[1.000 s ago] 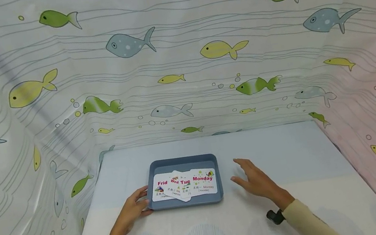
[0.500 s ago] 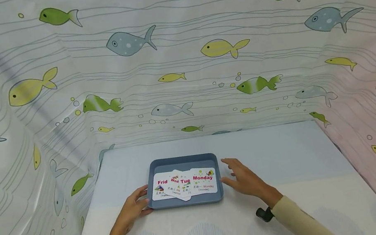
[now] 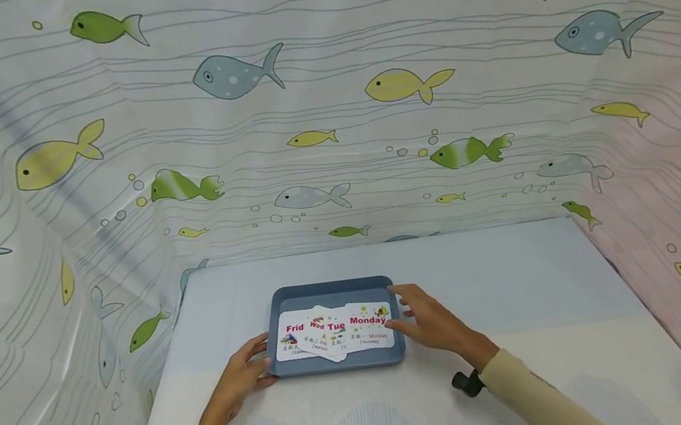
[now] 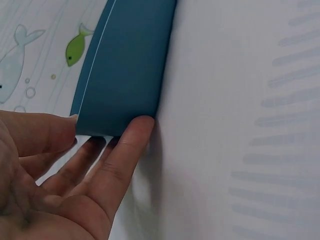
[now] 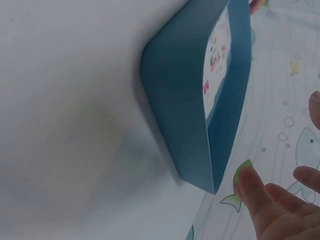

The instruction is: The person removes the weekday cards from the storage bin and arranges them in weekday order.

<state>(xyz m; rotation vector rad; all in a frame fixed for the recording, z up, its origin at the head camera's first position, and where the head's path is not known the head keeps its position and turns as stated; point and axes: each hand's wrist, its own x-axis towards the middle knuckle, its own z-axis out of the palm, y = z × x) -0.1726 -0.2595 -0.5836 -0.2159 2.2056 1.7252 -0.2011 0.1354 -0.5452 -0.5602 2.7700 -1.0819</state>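
A blue-grey tray (image 3: pixel 346 360) lies on the table in the head view. Inside it, several white weekday cards overlap in a fan; the Monday card (image 3: pixel 370 340) is rightmost, and "Tue", "Wed" and "Frid" show on others. My left hand (image 3: pixel 237 376) rests its fingers against the tray's left end. In the left wrist view, its fingertips (image 4: pixel 140 127) touch the tray's outer wall. My right hand (image 3: pixel 434 319) is at the right end, fingers spread and overlapping the rim from above. The right wrist view has its fingers (image 5: pixel 255 192) apart from the tray wall (image 5: pixel 175 95).
A pale cloth covers the table (image 3: pixel 495 276). Fish-printed curtains (image 3: pixel 305 165) enclose it at the back and both sides. Each wrist wears a small black camera, such as the right wrist's camera (image 3: pixel 468 383).
My right hand has moved left, from beside the tray to its right rim. My left hand stays at the tray's left end. The tray and cards have not visibly moved.
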